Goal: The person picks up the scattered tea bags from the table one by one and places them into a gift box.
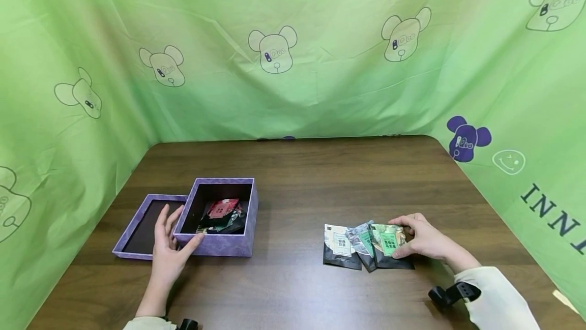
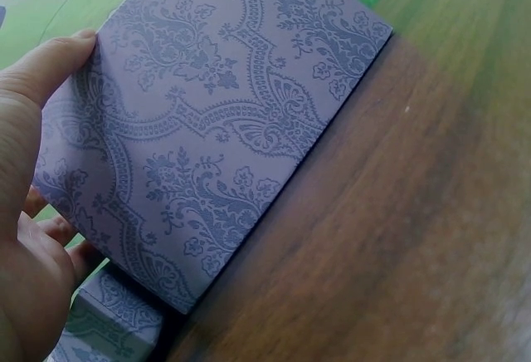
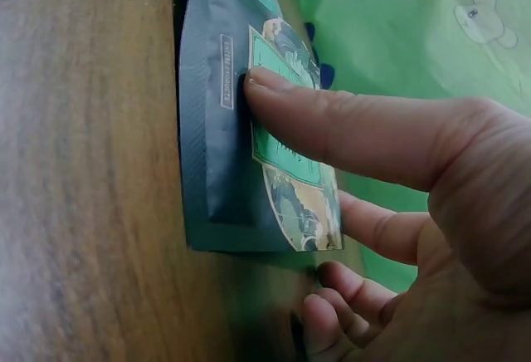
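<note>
Head view first: left hand point(image 1: 167, 248) rests against the near left corner of the open purple patterned cardboard box point(image 1: 220, 242), thumb on its front wall, fingers straight along its left side; inside the box lie a red sachet and darker packets point(image 1: 222, 214); the purple box lid point(image 1: 137, 248) lies upturned just beside the box on the dark wooden table point(image 1: 293, 284); right hand point(image 1: 423, 241) pinches the rightmost of three dark foil sachets with green labels point(image 1: 366, 246), fanned flat on the table well right of the box; green printed cloth point(image 1: 320, 65) hangs behind.

Left wrist view: thumb point(image 2: 46, 67) presses the box's patterned wall point(image 2: 216, 129), fingers relaxed, gripping nothing.

Right wrist view: thumb point(image 3: 348, 129) lies on the sachet's green label point(image 3: 286, 150), fingers curled under its edge.
</note>
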`<state>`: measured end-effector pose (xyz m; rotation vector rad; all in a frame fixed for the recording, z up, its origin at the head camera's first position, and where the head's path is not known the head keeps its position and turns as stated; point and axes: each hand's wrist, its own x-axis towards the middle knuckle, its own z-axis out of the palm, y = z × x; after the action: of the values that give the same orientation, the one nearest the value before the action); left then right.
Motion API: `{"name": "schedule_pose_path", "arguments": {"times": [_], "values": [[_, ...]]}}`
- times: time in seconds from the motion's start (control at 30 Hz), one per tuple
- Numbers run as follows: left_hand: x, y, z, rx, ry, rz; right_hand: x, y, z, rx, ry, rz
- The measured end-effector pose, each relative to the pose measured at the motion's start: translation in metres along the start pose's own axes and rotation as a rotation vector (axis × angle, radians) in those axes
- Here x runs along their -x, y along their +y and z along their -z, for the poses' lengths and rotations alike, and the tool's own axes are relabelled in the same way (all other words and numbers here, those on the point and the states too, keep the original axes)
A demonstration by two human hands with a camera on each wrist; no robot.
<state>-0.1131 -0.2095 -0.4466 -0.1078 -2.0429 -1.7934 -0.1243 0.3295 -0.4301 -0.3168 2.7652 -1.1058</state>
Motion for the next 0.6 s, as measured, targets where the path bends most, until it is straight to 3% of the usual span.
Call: {"name": "schedule_pose_path", "arguments": {"times": [0.1,0.2,0.43,0.6], "values": [[0.0,0.0,0.0,-0.008,0.001,0.0,0.0,0.001,0.001,0.011,0.019,0.0],[0.0,0.001,0.0,-0.017,-0.003,0.002,0.0,0.004,0.005,-0.049,-0.001,-0.001],[-0.002,0.001,-0.002,-0.008,-0.008,-0.02,-0.001,0.015,0.017,-0.294,-0.122,-0.023],[-0.001,-0.001,-0.001,-0.032,-0.007,0.001,-0.001,0.022,0.023,-0.427,-0.195,-0.039]]}}
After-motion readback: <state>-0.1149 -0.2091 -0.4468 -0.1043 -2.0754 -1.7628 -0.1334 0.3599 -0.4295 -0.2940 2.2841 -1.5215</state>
